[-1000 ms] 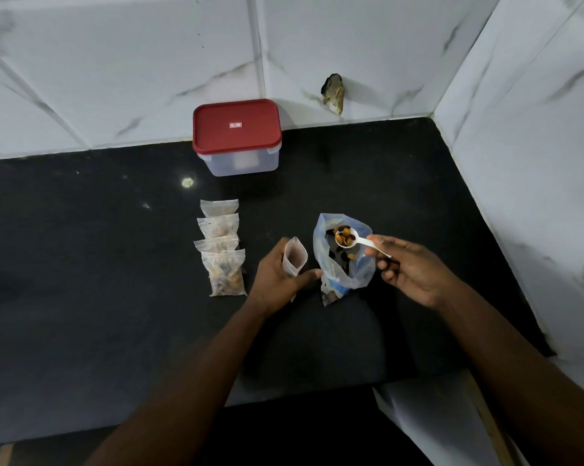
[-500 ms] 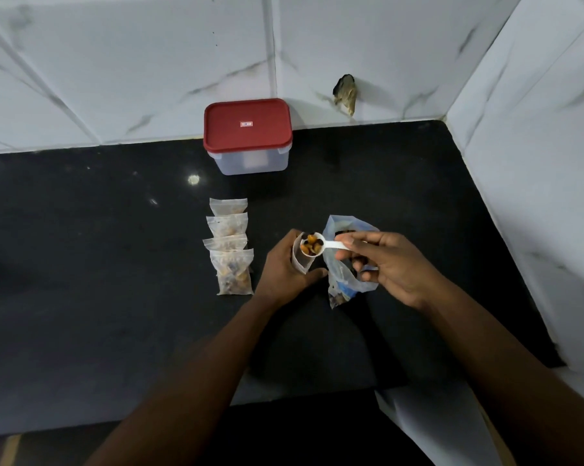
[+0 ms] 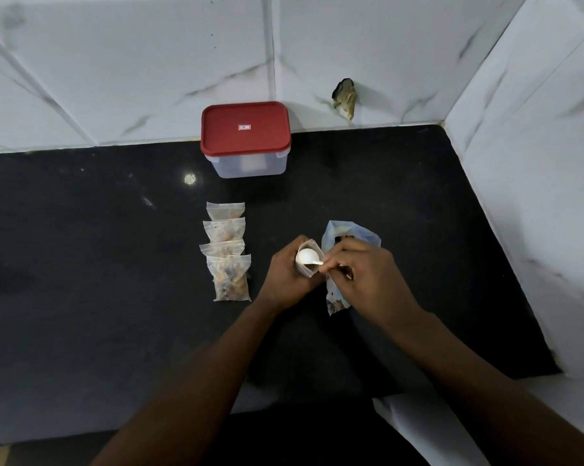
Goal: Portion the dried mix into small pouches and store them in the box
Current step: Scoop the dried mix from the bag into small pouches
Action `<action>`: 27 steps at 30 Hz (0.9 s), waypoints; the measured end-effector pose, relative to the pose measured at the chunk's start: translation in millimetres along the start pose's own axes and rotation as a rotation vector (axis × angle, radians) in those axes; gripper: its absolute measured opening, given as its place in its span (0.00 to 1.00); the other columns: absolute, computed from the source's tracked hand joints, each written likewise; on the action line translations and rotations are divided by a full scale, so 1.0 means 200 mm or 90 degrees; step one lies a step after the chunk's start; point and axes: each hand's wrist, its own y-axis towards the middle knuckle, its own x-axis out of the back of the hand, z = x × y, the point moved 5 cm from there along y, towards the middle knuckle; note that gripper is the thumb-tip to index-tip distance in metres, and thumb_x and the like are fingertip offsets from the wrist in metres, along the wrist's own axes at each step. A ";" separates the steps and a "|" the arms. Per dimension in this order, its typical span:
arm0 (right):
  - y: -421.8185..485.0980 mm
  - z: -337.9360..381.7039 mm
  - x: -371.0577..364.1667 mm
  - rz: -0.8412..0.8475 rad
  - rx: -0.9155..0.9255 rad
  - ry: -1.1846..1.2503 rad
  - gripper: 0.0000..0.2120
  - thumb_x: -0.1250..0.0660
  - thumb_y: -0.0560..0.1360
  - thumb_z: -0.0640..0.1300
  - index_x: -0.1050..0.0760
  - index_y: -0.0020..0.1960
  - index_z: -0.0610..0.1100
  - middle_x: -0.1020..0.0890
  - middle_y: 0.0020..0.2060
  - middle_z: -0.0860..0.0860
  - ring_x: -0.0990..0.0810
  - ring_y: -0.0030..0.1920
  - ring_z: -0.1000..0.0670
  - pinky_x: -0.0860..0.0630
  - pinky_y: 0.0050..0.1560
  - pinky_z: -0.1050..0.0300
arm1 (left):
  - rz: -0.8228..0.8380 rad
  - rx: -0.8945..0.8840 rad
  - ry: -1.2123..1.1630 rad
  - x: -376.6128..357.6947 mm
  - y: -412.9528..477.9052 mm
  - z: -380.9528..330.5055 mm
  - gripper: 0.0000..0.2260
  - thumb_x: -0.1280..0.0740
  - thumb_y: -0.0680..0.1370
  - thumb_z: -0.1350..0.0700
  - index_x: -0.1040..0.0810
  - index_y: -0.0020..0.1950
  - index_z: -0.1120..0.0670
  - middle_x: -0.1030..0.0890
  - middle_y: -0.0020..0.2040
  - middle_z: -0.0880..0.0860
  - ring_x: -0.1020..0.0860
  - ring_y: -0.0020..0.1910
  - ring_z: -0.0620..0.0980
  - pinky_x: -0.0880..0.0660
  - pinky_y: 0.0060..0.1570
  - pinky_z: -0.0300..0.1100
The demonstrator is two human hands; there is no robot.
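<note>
My left hand (image 3: 285, 275) grips a small clear pouch (image 3: 309, 269) upright with its mouth open. My right hand (image 3: 364, 277) pinches the handle of a white spoon (image 3: 306, 257), turned bowl-down over the pouch's mouth. Behind my right hand stands the large open bag of dried mix (image 3: 349, 237). Several filled pouches (image 3: 226, 250) lie in an overlapping column to the left. The clear box with the red lid (image 3: 245, 137) sits closed at the back, against the wall.
The black counter (image 3: 82, 264) ends at marble walls behind and on the right (image 3: 525, 196). A hole in the back wall (image 3: 345, 99) shows above the counter. The counter's front edge runs near my forearms.
The right hand carried the loaded spoon left from the large bag to the small pouch and turned it over; the mix no longer shows in the spoon.
</note>
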 end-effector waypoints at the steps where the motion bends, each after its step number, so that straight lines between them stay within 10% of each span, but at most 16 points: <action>1: -0.02 0.01 0.00 -0.015 0.034 -0.008 0.06 0.26 0.74 0.36 0.15 0.47 0.45 0.16 0.47 0.53 0.19 0.50 0.56 0.21 0.54 0.59 | 0.000 -0.004 -0.002 0.00 0.00 0.00 0.12 0.21 0.73 0.59 0.22 0.51 0.53 0.18 0.47 0.49 0.18 0.47 0.49 0.21 0.49 0.42; 9: -0.10 -0.04 0.01 -0.098 0.073 0.029 0.08 0.24 0.71 0.31 0.15 0.48 0.40 0.15 0.45 0.49 0.17 0.48 0.55 0.20 0.53 0.60 | -0.015 0.008 0.005 0.00 0.00 0.02 0.13 0.20 0.71 0.59 0.22 0.48 0.54 0.18 0.45 0.49 0.19 0.45 0.48 0.22 0.46 0.41; 19: -0.15 -0.25 -0.02 -0.145 -0.695 0.868 0.16 0.26 0.71 0.33 0.18 0.58 0.40 0.13 0.50 0.43 0.14 0.45 0.51 0.16 0.48 0.59 | 0.005 0.075 0.024 0.01 -0.01 0.03 0.17 0.20 0.71 0.59 0.21 0.56 0.50 0.17 0.52 0.46 0.18 0.53 0.43 0.19 0.56 0.46; 27: -0.19 -0.39 0.04 -0.208 -0.772 1.007 0.13 0.26 0.68 0.34 0.18 0.52 0.37 0.14 0.45 0.44 0.15 0.45 0.52 0.16 0.47 0.60 | 0.009 0.092 0.025 -0.01 -0.03 0.06 0.17 0.20 0.72 0.58 0.21 0.56 0.50 0.17 0.52 0.46 0.18 0.53 0.43 0.20 0.56 0.44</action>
